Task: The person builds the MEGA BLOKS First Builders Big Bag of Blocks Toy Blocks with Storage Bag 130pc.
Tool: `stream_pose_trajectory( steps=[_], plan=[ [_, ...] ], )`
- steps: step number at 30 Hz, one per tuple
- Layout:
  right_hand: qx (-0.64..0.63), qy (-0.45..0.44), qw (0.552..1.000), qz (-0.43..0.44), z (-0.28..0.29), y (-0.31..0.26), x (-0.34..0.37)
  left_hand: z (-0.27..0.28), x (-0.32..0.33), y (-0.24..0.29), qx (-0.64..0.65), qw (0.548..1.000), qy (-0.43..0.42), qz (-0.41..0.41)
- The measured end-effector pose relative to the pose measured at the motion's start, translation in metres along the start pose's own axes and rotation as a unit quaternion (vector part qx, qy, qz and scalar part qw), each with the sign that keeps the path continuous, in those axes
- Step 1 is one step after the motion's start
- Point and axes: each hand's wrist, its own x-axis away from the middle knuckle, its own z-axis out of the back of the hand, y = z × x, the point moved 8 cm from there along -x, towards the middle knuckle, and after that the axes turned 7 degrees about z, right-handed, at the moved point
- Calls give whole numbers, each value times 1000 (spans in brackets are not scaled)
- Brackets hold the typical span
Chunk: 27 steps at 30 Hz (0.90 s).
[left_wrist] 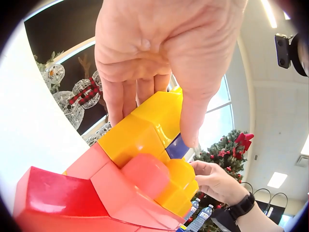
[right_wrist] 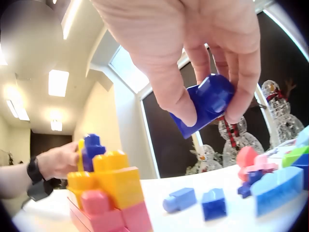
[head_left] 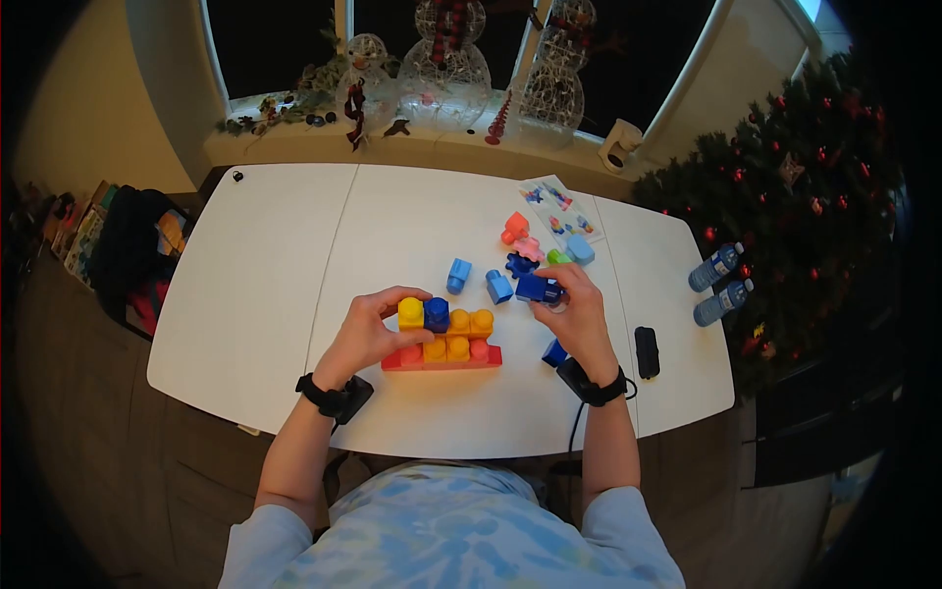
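Note:
A stack of toy building blocks, with a red and pink base (head_left: 392, 362) and orange blocks (head_left: 459, 322) above, stands on the table before me. On its upper left sit a yellow block (head_left: 410, 316) and a dark blue block (head_left: 437, 315). My left hand (head_left: 363, 336) grips these two, thumb on the near side and fingers behind. To the right of the stack, my right hand (head_left: 583, 316) pinches another dark blue block (right_wrist: 205, 104) between thumb and fingers. That block is raised over the table and tilted, its rounded stud showing in the right wrist view.
Two lighter blue blocks (head_left: 458, 276) lie behind the stack. Further right are a dark blue gear (head_left: 520, 265), a pink gear (head_left: 527, 248) and a light blue piece (head_left: 580, 249). A printed sheet (head_left: 554, 201), black case (head_left: 647, 351) and water bottles (head_left: 723, 302) are also on the table.

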Motion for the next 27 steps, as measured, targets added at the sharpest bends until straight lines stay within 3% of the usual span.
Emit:
stream_pose_trajectory(
  steps=[1, 3, 7, 12, 16, 18, 27],
  plan=[
    [0, 0, 1000, -1, 0, -12, -3, 0, 0, -2, -1, 1000, 1, 12],
    [-48, -110, 993, -3, -21, -31, -6, -1, -1, -6, 5, 1000, -1, 22],
    [-72, -163, 984, 28, -46, -51, -12, -2, -1, -10, 13, 1000, 2, 21],
    [-57, -163, 978, 121, -71, -60, -11, -1, -2, -11, 14, 999, 3, 37],
    [-87, -156, 979, 103, -79, -56, -11, -1, -2, -11, 11, 999, 1, 42],
    [-79, -198, 976, 43, -84, -49, -10, -1, -2, -10, 12, 999, 3, 37],
    [-104, -151, 980, 75, -81, -52, -6, -2, -4, -13, 25, 999, 4, 41]
  ],
)
